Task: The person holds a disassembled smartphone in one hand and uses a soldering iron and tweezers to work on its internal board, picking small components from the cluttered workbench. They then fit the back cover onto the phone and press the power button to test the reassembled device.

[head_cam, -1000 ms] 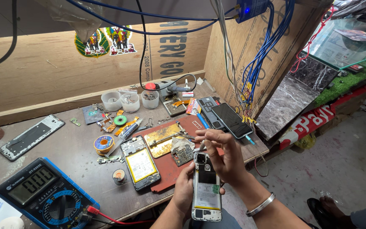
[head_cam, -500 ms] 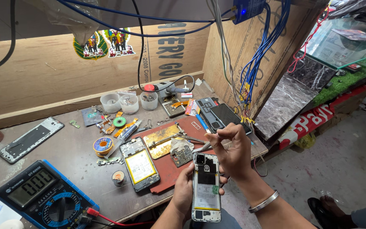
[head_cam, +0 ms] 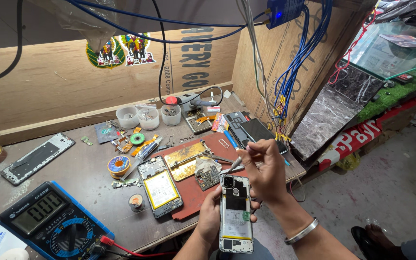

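Observation:
My left hand [head_cam: 210, 216] holds an opened phone [head_cam: 236, 214] upright by its lower left side, back cover off, battery and camera block showing. My right hand [head_cam: 265, 171] is above the phone's top right corner, fingers pinched on a thin silver tool [head_cam: 235, 163] that looks like tweezers or a small screwdriver; its tip points down-left toward the phone's top edge. A metal bangle [head_cam: 302, 231] circles my right wrist.
On the red mat [head_cam: 193, 192] lie a second opened phone [head_cam: 160, 187], a gold shield plate [head_cam: 186, 153] and a small circuit board [head_cam: 209, 177]. A blue multimeter [head_cam: 49, 224] sits front left, a phone frame [head_cam: 37, 158] farther left, small cups [head_cam: 148, 117] behind, hanging blue wires [head_cam: 294, 72] at right.
My right hand has lifted slightly up and right from the phone's top, carrying the thin tool with it. The left hand keeps the phone in the same place.

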The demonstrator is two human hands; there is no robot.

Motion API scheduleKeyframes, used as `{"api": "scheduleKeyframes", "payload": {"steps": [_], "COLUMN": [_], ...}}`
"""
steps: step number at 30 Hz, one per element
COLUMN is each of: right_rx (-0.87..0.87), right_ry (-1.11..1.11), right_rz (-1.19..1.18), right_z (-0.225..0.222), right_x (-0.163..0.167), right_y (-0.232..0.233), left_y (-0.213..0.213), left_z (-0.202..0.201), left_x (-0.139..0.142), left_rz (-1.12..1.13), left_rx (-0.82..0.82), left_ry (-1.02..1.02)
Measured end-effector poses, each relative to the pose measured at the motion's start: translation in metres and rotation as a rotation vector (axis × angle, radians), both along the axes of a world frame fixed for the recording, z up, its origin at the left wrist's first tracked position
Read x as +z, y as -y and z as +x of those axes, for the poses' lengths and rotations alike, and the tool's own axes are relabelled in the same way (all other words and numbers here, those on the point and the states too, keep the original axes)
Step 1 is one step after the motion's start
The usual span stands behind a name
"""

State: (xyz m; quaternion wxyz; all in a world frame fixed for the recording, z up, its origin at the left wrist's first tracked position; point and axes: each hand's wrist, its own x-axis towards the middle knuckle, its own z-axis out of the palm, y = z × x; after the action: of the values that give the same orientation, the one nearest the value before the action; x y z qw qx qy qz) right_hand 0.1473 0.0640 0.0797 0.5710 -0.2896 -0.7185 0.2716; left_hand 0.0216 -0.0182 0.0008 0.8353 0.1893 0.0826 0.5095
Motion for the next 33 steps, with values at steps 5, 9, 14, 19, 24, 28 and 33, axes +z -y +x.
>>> {"api": "scheduleKeyframes", "payload": {"steps": [5, 9, 14, 19, 24, 28, 33], "right_rx": [0.065, -0.077, -0.003, -0.042, -0.286, -0.321, -0.347], "right_ry": [0.029, 0.069, 0.249, 0.035, 0.370, 0.556, 0.671], "right_rz": [-0.004, 0.087, 0.090, -0.154, -0.198, -0.232, -0.247], "right_z": [0.002, -0.001, -0.001, 0.011, 0.048, 0.056, 0.047], "right_x": [0.001, 0.006, 0.019, 0.024, 0.015, 0.003, -0.009], "right_y": [0.001, 0.004, 0.012, -0.001, -0.027, -0.039, -0.046], "left_y": [-0.001, 0.000, -0.002, -0.004, -0.002, -0.003, -0.001], "left_z": [0.000, -0.002, 0.001, 0.004, 0.004, 0.004, 0.006], "left_x": [0.001, -0.003, -0.004, 0.000, -0.001, 0.001, 0.003], "left_rz": [-0.027, 0.017, 0.061, -0.005, 0.061, 0.084, 0.031], "left_rx": [0.009, -0.004, -0.004, 0.051, 0.036, 0.028, 0.049], "left_ry": [-0.039, -0.089, -0.080, -0.060, -0.083, -0.064, -0.068]}}
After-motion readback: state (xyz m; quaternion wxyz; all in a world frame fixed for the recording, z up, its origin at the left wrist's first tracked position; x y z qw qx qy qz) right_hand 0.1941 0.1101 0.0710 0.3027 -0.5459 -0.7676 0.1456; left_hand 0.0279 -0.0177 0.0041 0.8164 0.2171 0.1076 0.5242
